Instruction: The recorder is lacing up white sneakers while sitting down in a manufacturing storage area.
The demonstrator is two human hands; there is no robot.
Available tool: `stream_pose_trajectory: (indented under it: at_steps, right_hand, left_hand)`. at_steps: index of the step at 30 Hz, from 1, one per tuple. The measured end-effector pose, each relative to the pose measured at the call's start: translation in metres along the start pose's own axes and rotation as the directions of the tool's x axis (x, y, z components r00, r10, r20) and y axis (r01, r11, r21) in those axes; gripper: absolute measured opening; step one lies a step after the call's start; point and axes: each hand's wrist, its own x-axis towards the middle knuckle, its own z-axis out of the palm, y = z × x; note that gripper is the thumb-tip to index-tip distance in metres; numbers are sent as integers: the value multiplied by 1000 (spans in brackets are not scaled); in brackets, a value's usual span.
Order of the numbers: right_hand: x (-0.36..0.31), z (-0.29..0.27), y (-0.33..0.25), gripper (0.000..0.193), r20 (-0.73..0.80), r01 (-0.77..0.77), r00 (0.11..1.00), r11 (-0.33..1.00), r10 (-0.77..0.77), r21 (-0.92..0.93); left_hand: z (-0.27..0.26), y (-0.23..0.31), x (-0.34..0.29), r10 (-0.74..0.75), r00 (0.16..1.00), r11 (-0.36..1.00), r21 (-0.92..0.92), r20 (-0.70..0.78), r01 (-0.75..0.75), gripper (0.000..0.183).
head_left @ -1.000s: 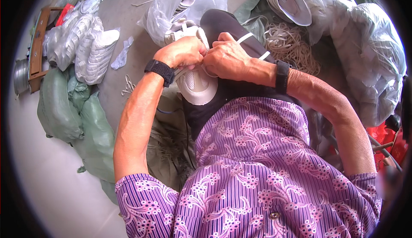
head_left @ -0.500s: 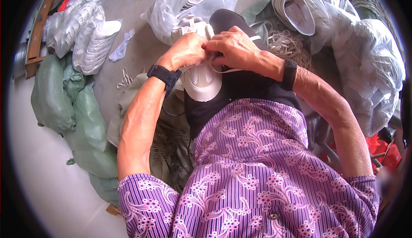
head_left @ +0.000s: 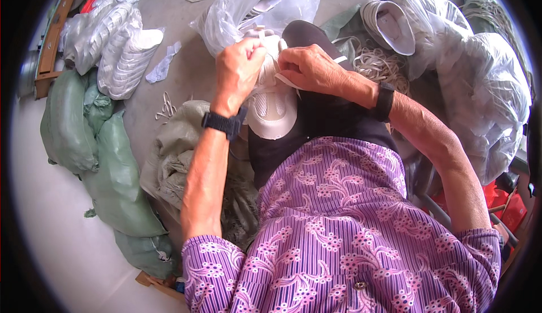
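Note:
A white sneaker (head_left: 272, 118) rests on my dark-clad lap, its toe pointing toward me. My left hand (head_left: 240, 71) is closed at the left side of the shoe's lacing area; whatever its fingers grip is hidden. On the other side, my right hand (head_left: 316, 69) pinches a white shoelace (head_left: 288, 81), part of which hangs out below the fingers. Another stretch of white lace shows by the back of that hand. Between the two hands the tongue and eyelet area of the shoe is visible, partly covered by my fingers.
Beyond the shoe lies a clear plastic bag (head_left: 226, 16) with shoes inside. A heap of white laces (head_left: 375, 67) and nested white shoes (head_left: 389, 28) sit to the right, beside plastic-wrapped bundles (head_left: 480, 87). Green sacks (head_left: 121, 172) and bagged white shoes (head_left: 127, 59) lie left.
My hands have drawn apart: the left has turned upright and moved left, while the right has shifted slightly right and nearer me. More of the shoe's upper shows between them.

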Motion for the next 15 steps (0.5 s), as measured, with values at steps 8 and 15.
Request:
stream_pose_trajectory:
  at_steps: [8,15]
  right_hand:
    - [28,0,-6,20,109,-246,963,969,248,-33]
    - [35,-11,-18,24,76,-314,949,924,305,217]
  left_hand:
    - [14,-10,-19,15,962,988,-141,-274,-56,15]
    - [13,-6,-26,24,972,999,37,-234,-16,17]
